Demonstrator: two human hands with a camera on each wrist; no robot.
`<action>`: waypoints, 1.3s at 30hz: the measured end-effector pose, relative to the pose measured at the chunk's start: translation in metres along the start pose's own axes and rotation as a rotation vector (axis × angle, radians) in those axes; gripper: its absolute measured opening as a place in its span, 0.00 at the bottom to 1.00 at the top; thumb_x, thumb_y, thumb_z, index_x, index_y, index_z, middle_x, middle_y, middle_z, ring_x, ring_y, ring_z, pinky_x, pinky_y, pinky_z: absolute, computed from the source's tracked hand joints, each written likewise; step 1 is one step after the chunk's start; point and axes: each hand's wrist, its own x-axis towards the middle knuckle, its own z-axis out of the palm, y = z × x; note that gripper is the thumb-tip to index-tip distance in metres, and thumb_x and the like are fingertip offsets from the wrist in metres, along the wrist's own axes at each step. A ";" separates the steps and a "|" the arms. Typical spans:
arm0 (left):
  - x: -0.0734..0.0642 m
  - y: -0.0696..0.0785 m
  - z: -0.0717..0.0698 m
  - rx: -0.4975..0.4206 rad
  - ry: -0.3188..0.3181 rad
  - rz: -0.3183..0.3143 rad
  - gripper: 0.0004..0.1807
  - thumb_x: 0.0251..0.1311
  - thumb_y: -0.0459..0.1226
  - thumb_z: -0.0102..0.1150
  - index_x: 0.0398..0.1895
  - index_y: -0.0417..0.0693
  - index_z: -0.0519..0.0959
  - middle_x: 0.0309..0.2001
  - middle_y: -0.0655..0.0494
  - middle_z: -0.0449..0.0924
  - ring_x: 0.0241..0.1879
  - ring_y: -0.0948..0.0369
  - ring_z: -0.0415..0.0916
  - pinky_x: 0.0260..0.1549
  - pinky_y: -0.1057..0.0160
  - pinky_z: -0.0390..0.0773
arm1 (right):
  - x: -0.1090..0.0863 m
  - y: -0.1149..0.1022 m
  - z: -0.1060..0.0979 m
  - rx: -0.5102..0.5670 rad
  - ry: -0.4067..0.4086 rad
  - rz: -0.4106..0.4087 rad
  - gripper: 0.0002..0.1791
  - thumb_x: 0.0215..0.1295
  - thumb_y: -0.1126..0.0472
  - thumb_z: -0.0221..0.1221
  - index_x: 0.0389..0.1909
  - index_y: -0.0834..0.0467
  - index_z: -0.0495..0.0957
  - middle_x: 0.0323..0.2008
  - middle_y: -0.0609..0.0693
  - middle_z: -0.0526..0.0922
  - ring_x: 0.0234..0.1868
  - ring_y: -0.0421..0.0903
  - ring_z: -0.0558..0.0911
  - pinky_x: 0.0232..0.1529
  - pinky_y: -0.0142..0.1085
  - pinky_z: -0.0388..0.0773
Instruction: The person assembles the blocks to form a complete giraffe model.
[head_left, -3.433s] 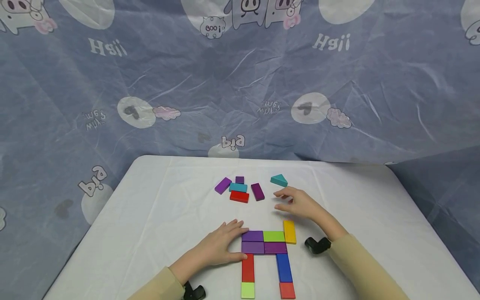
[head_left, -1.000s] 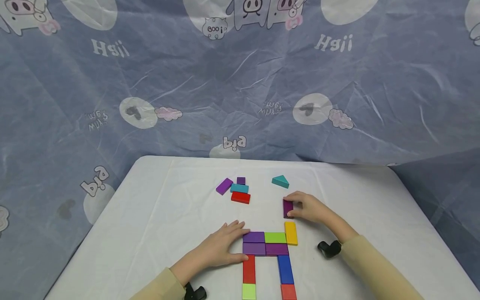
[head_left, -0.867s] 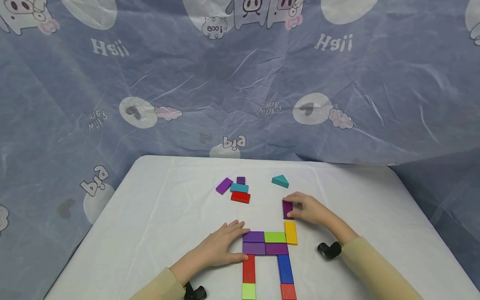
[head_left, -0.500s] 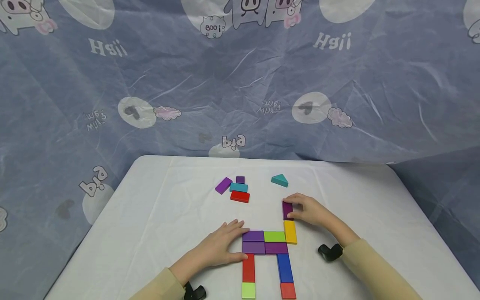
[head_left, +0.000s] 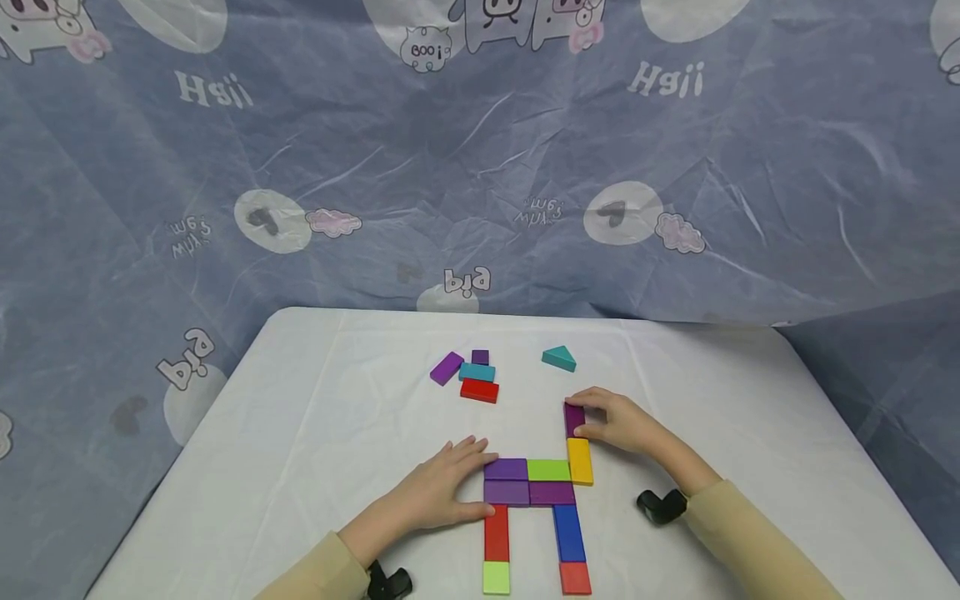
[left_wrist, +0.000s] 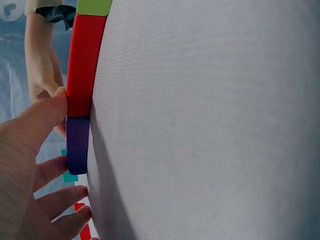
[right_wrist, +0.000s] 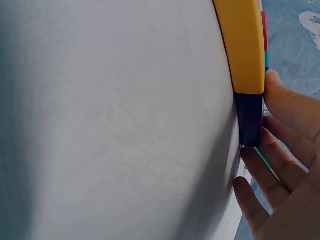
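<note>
Backdrop [head_left: 420, 142], top centre: "BOO" readable. Ten joined blocks [head_left: 551, 493], lower centre, counting one you hold; five loose blocks [head_left: 479, 391], mid-frame: two purple, two teal, one red. Your right hand [head_left: 622, 422] pinches dark purple block [head_left: 573, 419], lower right of centre, end touching yellow block [head_left: 580, 461]. Your left hand [head_left: 435, 492]: fingers spread wide, thumb on red block [head_left: 497, 535].

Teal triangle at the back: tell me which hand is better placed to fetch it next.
Probably the right hand: it is nearer the teal triangle, though it must first release the dark purple block it holds. The left hand is farther off, its thumb at a red block.
</note>
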 end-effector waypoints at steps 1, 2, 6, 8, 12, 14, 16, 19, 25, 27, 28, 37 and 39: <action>0.000 0.000 0.000 0.003 0.003 0.003 0.38 0.58 0.59 0.62 0.70 0.57 0.68 0.74 0.53 0.63 0.75 0.53 0.56 0.74 0.48 0.55 | 0.000 0.000 0.000 0.003 0.003 0.001 0.27 0.61 0.59 0.67 0.61 0.60 0.77 0.59 0.59 0.78 0.60 0.60 0.76 0.61 0.54 0.75; 0.000 0.000 -0.001 0.003 0.005 0.008 0.38 0.58 0.59 0.62 0.70 0.57 0.68 0.74 0.52 0.63 0.75 0.52 0.56 0.74 0.48 0.56 | 0.000 0.001 0.000 0.006 0.005 0.002 0.27 0.61 0.59 0.67 0.61 0.60 0.76 0.59 0.60 0.78 0.61 0.60 0.76 0.62 0.55 0.74; 0.001 0.000 -0.002 0.003 0.008 0.016 0.38 0.58 0.58 0.62 0.70 0.56 0.69 0.73 0.52 0.63 0.75 0.52 0.57 0.74 0.47 0.56 | 0.000 0.000 0.000 0.017 0.007 0.007 0.27 0.62 0.58 0.66 0.62 0.60 0.75 0.60 0.60 0.77 0.62 0.61 0.74 0.63 0.57 0.72; 0.001 0.001 -0.002 0.005 0.008 0.018 0.38 0.58 0.58 0.63 0.70 0.56 0.68 0.73 0.52 0.63 0.75 0.52 0.57 0.74 0.47 0.56 | 0.001 0.000 -0.002 0.018 0.009 0.008 0.27 0.63 0.58 0.65 0.62 0.60 0.75 0.60 0.60 0.77 0.62 0.61 0.74 0.64 0.57 0.72; 0.002 0.001 -0.002 0.007 0.001 0.015 0.38 0.58 0.59 0.62 0.70 0.56 0.68 0.74 0.52 0.63 0.75 0.52 0.56 0.74 0.48 0.56 | 0.007 -0.002 -0.005 0.022 0.022 0.000 0.25 0.65 0.57 0.64 0.61 0.61 0.76 0.58 0.59 0.79 0.58 0.59 0.77 0.62 0.56 0.74; 0.002 0.001 -0.001 0.008 -0.003 0.013 0.38 0.58 0.59 0.62 0.70 0.56 0.68 0.74 0.52 0.63 0.75 0.52 0.56 0.74 0.48 0.56 | 0.013 -0.004 -0.006 0.028 0.030 0.003 0.25 0.65 0.56 0.64 0.60 0.61 0.77 0.56 0.58 0.80 0.56 0.57 0.78 0.61 0.56 0.75; 0.002 0.001 -0.001 0.010 -0.004 0.010 0.38 0.58 0.59 0.62 0.70 0.57 0.68 0.74 0.52 0.63 0.75 0.52 0.56 0.74 0.48 0.56 | 0.020 -0.008 -0.008 0.033 0.037 0.008 0.25 0.65 0.54 0.63 0.60 0.60 0.77 0.56 0.57 0.80 0.55 0.56 0.78 0.60 0.55 0.76; 0.002 0.001 -0.001 0.015 -0.005 0.008 0.38 0.58 0.59 0.63 0.70 0.57 0.69 0.74 0.52 0.63 0.75 0.52 0.57 0.74 0.47 0.57 | 0.034 -0.018 -0.009 0.043 0.041 0.011 0.24 0.66 0.54 0.63 0.60 0.60 0.77 0.56 0.56 0.81 0.56 0.56 0.78 0.61 0.55 0.76; 0.003 0.002 -0.002 0.017 -0.024 -0.023 0.38 0.58 0.60 0.62 0.70 0.59 0.68 0.74 0.55 0.62 0.76 0.53 0.56 0.74 0.48 0.56 | 0.063 -0.048 -0.001 0.027 0.061 0.013 0.20 0.66 0.56 0.63 0.56 0.61 0.80 0.52 0.56 0.83 0.54 0.55 0.80 0.59 0.52 0.78; 0.003 0.003 -0.002 0.020 -0.023 -0.025 0.38 0.57 0.60 0.62 0.70 0.59 0.68 0.74 0.54 0.63 0.75 0.53 0.56 0.74 0.48 0.56 | 0.073 -0.059 0.005 0.013 0.059 0.024 0.19 0.66 0.56 0.63 0.53 0.61 0.82 0.50 0.55 0.84 0.53 0.53 0.81 0.57 0.50 0.79; 0.003 0.003 -0.002 0.018 -0.023 -0.027 0.38 0.57 0.60 0.62 0.70 0.59 0.68 0.74 0.54 0.63 0.75 0.53 0.56 0.74 0.48 0.56 | 0.078 -0.063 0.008 0.003 0.058 0.031 0.18 0.65 0.56 0.64 0.52 0.60 0.82 0.49 0.55 0.85 0.52 0.53 0.81 0.56 0.49 0.80; 0.001 0.003 0.000 0.010 -0.011 -0.010 0.38 0.57 0.59 0.63 0.70 0.58 0.69 0.74 0.54 0.63 0.75 0.52 0.57 0.73 0.47 0.57 | 0.106 -0.098 0.036 -0.054 -0.024 0.067 0.17 0.60 0.57 0.68 0.48 0.60 0.84 0.41 0.52 0.85 0.42 0.46 0.80 0.53 0.42 0.80; 0.001 0.003 0.000 0.004 -0.006 0.000 0.38 0.57 0.59 0.63 0.70 0.57 0.69 0.74 0.53 0.63 0.75 0.52 0.57 0.73 0.46 0.58 | 0.108 -0.103 0.040 -0.084 -0.037 0.085 0.17 0.59 0.57 0.69 0.48 0.60 0.84 0.40 0.52 0.84 0.40 0.46 0.79 0.53 0.41 0.80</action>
